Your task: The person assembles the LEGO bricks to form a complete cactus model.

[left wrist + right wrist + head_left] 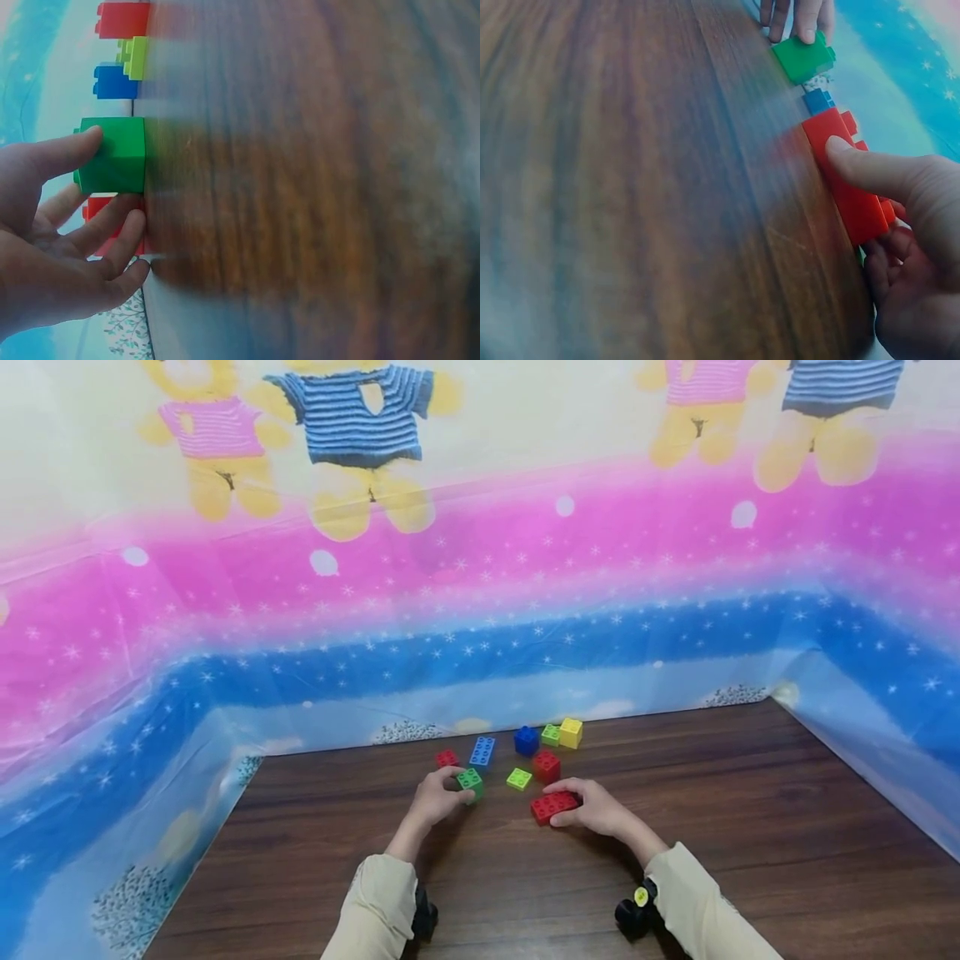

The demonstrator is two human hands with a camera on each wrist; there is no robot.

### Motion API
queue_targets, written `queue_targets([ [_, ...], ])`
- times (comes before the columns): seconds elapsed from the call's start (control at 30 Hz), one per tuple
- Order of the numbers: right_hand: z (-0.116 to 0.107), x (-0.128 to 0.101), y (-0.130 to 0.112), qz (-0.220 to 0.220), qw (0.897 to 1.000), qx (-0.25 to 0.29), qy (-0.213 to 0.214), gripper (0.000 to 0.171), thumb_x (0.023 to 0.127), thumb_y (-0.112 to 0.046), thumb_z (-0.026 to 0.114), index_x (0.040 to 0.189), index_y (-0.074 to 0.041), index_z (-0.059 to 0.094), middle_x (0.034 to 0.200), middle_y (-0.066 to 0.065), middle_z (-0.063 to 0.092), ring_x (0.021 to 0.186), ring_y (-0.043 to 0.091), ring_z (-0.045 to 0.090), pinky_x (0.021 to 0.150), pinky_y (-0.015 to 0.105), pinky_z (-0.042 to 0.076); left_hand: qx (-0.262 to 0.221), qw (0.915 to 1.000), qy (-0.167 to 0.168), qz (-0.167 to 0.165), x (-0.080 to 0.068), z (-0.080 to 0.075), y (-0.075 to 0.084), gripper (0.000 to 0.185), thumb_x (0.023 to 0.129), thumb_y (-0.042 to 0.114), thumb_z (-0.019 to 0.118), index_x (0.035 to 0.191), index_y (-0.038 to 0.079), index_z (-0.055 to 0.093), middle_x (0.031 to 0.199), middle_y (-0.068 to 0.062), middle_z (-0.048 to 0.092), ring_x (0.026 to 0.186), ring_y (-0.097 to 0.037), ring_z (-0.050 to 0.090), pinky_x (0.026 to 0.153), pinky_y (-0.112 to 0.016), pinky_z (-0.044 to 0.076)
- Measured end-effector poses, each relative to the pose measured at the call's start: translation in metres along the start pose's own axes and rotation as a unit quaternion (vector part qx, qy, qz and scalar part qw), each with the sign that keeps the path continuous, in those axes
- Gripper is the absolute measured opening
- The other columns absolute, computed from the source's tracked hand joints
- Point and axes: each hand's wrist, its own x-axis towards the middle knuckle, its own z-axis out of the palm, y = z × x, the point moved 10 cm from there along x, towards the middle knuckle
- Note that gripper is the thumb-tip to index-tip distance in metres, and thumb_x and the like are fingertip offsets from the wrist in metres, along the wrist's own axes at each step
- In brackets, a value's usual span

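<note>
My left hand point(433, 799) pinches a square green toy brick point(470, 781) between thumb and fingers; in the left wrist view its thumb lies on the near side of the brick, low at the table surface. A long red toy brick point(550, 808) is gripped by my right hand point(600, 810), thumb on the near face and fingers behind it, as the right wrist view shows. Both bricks have their studs up. Between the two hands lies a flat lime brick point(518, 778), and a taller red brick point(547, 766) stands just behind the long red one.
Farther back on the brown wooden table point(510, 885) are a small red brick point(447, 758), a light blue brick point(482, 751), a dark blue brick point(527, 741), a lime brick point(551, 734) and a yellow brick point(571, 732). A printed cloth point(480, 652) borders the table's back and sides.
</note>
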Motion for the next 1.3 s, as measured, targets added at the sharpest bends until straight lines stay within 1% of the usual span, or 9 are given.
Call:
queue_targets([
  [0.13, -0.001, 0.003, -0.003, -0.008, 1.0, -0.026, 0.009, 0.046, 0.081, -0.018, 0.078, 0.123, -0.006, 0.064, 0.12, 0.017, 0.064, 0.099, 0.021, 0.059, 0.082, 0.032, 0.049, 0.0, 0.9997, -0.024, 0.011, 0.001, 0.006, 0.003, 0.04, 0.086, 0.012, 0.07, 0.123, 0.001, 0.062, 0.117, -0.022, 0.064, 0.105, -0.032, 0.059, 0.085, -0.044, 0.05],
  [0.23, 0.0, 0.005, -0.003, -0.011, 0.999, -0.049, 0.013, 0.044, 0.08, -0.018, 0.079, 0.12, -0.006, 0.065, 0.116, 0.015, 0.066, 0.096, 0.02, 0.059, 0.081, 0.032, 0.05, 0.0, 0.9984, -0.051, 0.022, 0.001, 0.014, 0.006, 0.04, 0.086, 0.013, 0.071, 0.123, 0.002, 0.062, 0.125, -0.02, 0.062, 0.119, -0.038, 0.055, 0.098, -0.054, 0.045],
  [0.33, -0.001, 0.004, -0.002, -0.012, 0.998, -0.054, 0.016, 0.041, 0.079, -0.018, 0.079, 0.117, -0.007, 0.066, 0.112, 0.012, 0.066, 0.093, 0.018, 0.058, 0.079, 0.032, 0.049, -0.005, 0.9974, -0.067, 0.028, 0.002, 0.021, 0.008, 0.04, 0.086, 0.013, 0.071, 0.124, 0.002, 0.062, 0.129, -0.021, 0.061, 0.125, -0.04, 0.052, 0.103, -0.057, 0.042],
  [0.5, -0.006, 0.002, -0.003, -0.017, 0.999, -0.034, 0.031, 0.038, 0.08, -0.019, 0.079, 0.111, -0.009, 0.061, 0.104, 0.01, 0.065, 0.088, 0.017, 0.055, 0.075, 0.029, 0.046, -0.02, 0.9953, -0.088, 0.034, 0.004, 0.03, 0.01, 0.04, 0.087, 0.013, 0.071, 0.124, 0.003, 0.063, 0.13, -0.02, 0.06, 0.127, -0.039, 0.05, 0.105, -0.057, 0.04],
  [0.7, -0.014, 0.001, -0.009, -0.019, 0.998, -0.003, 0.058, 0.04, 0.084, -0.023, 0.076, 0.115, -0.005, 0.059, 0.102, 0.012, 0.067, 0.087, 0.016, 0.057, 0.076, 0.028, 0.048, -0.015, 0.9893, -0.136, 0.052, 0.002, 0.045, 0.015, 0.043, 0.086, 0.02, 0.072, 0.125, 0.005, 0.064, 0.13, -0.017, 0.061, 0.123, -0.033, 0.052, 0.104, -0.056, 0.041],
  [0.93, -0.018, 0.003, -0.014, -0.031, 0.997, 0.01, 0.07, 0.045, 0.089, -0.025, 0.07, 0.129, -0.008, 0.058, 0.125, 0.017, 0.064, 0.104, 0.022, 0.062, 0.088, 0.036, 0.052, 0.013, 0.9891, -0.139, 0.047, 0.002, 0.05, 0.019, 0.048, 0.084, 0.023, 0.074, 0.127, 0.003, 0.063, 0.131, -0.017, 0.062, 0.122, -0.032, 0.055, 0.101, -0.052, 0.046],
  [1.03, -0.017, 0.003, -0.022, -0.042, 0.997, 0.004, 0.068, 0.045, 0.09, -0.026, 0.069, 0.131, -0.01, 0.058, 0.128, 0.017, 0.062, 0.106, 0.025, 0.06, 0.09, 0.04, 0.052, 0.024, 0.9876, -0.145, 0.054, 0.002, 0.053, 0.021, 0.049, 0.085, 0.025, 0.074, 0.128, 0.003, 0.063, 0.13, -0.015, 0.063, 0.119, -0.029, 0.057, 0.099, -0.05, 0.049],
  [1.2, -0.01, 0.004, -0.036, -0.06, 0.997, -0.015, 0.053, 0.042, 0.091, -0.024, 0.068, 0.129, -0.009, 0.058, 0.122, 0.017, 0.064, 0.1, 0.023, 0.06, 0.087, 0.039, 0.055, 0.038, 0.9787, -0.179, 0.093, 0.0, 0.062, 0.03, 0.043, 0.088, 0.025, 0.071, 0.127, 0.007, 0.065, 0.123, -0.011, 0.068, 0.101, -0.021, 0.06, 0.086, -0.039, 0.053],
  [1.3, -0.006, 0.004, -0.043, -0.074, 0.996, -0.025, 0.045, 0.044, 0.091, -0.024, 0.068, 0.131, -0.009, 0.058, 0.123, 0.017, 0.063, 0.1, 0.023, 0.059, 0.086, 0.038, 0.055, 0.044, 0.9762, -0.185, 0.105, -0.001, 0.064, 0.033, 0.039, 0.088, 0.024, 0.07, 0.125, 0.01, 0.067, 0.12, -0.009, 0.07, 0.094, -0.016, 0.059, 0.082, -0.035, 0.053],
])
